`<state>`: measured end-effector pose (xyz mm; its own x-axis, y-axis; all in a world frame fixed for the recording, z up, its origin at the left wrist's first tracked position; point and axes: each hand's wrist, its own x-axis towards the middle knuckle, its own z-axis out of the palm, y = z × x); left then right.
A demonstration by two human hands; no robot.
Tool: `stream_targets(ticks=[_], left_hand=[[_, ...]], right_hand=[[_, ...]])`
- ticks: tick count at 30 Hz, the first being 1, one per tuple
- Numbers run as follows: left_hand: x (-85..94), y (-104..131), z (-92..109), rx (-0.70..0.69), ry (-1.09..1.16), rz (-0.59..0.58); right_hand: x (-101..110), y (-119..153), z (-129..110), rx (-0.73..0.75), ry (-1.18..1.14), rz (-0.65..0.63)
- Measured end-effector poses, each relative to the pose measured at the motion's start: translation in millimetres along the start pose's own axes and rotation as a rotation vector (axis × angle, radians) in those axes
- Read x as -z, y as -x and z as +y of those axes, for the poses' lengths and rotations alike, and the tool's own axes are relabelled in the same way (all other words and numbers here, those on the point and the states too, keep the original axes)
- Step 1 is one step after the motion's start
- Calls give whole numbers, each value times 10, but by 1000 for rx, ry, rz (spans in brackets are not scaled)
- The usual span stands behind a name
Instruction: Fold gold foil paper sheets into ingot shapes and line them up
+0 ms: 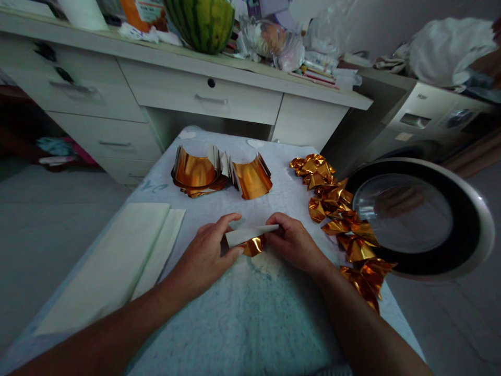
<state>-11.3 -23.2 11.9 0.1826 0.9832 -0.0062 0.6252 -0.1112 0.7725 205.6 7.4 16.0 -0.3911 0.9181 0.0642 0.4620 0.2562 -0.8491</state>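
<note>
Between my two hands is a partly folded piece of gold foil paper [250, 236], its pale back facing up and a shiny gold part showing below. My left hand [213, 250] grips its left end between thumb and fingers. At the other end, my right hand [291, 241] pinches the paper with curled fingers. Beyond the hands stand two curved stacks of gold foil sheets, a left stack [194, 169] and a right stack [252, 178]. A row of folded gold foil pieces [332, 203] runs along the right side of the table.
Pale paper sheets [113, 261] lie at the left on the cloth-covered table [242, 324]. Behind it, a white drawer counter [176, 89] carries a watermelon [201, 23] and plastic bags [274, 42]. At right, a washing machine [422, 112] has its round door [479, 219] swung out beside the table.
</note>
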Motion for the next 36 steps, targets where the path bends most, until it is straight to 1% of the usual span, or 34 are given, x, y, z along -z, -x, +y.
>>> stream_targets(ticks=[2,5,7,9,11,13,18,21,25,28,30,34,36], left_hand=[[26,-18,3,36,171,-1],[45,-47,-5,64,451,27],[46,-56,1,74,579,68],[42,-53,21,74,649,142],[37,-41,47,72,670,213],[31,-26,64,75,647,231],[8,-7,51,57,553,140],[-22,-2,45,10,484,130],[-75,15,61,-47,475,132],[-104,23,54,-99,435,182],[-105,22,38,-105,443,197],[-66,4,16,-44,564,167],[-39,-12,17,10,646,155]], right_hand=[[-11,12,2,-35,-83,19],[-33,24,6,-85,-160,30],[-47,26,-4,-117,-205,21],[-60,27,-27,-150,-279,6],[-76,28,-54,-183,-360,-8],[-96,31,-76,-209,-412,-6],[-154,42,-86,-221,-483,62],[-177,44,-91,-237,-482,103],[-207,47,-104,-237,-496,133],[-236,46,-114,-218,-507,104],[-249,45,-121,-192,-485,78],[-245,60,-121,-142,-525,-23],[-226,77,-111,-90,-543,-36]])
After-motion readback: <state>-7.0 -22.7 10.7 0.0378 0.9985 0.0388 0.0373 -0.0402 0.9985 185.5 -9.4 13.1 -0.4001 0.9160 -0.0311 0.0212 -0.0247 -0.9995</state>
